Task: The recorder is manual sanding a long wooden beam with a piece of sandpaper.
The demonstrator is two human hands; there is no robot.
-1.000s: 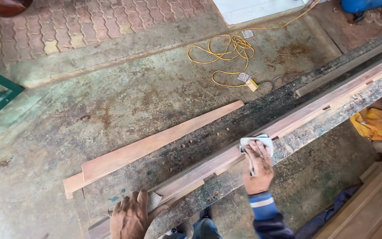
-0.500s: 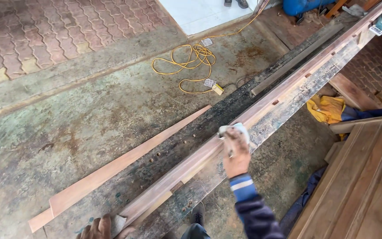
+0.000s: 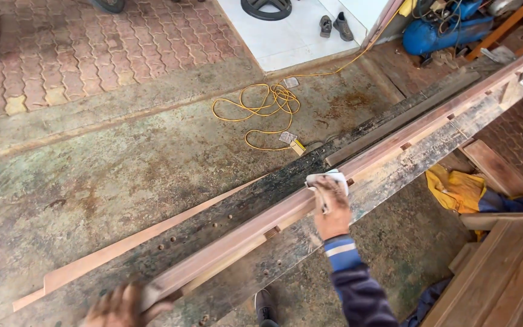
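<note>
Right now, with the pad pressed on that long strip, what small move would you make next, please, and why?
Probably slide the right hand and its pad farther up the strip: much of its length lies beyond, and the left hand steadies the near end.

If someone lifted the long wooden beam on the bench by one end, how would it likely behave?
The long wooden beam spans most of the workbench, so it is probably heavy and awkward from one end. It looks solid and stiff, with little sag likely. Its flat faces make rolling unlikely.

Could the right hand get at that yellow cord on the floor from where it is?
Probably not: the right hand presses a cloth on the long wooden piece, and the yellow cord lies on the floor beyond the workbench.
</note>
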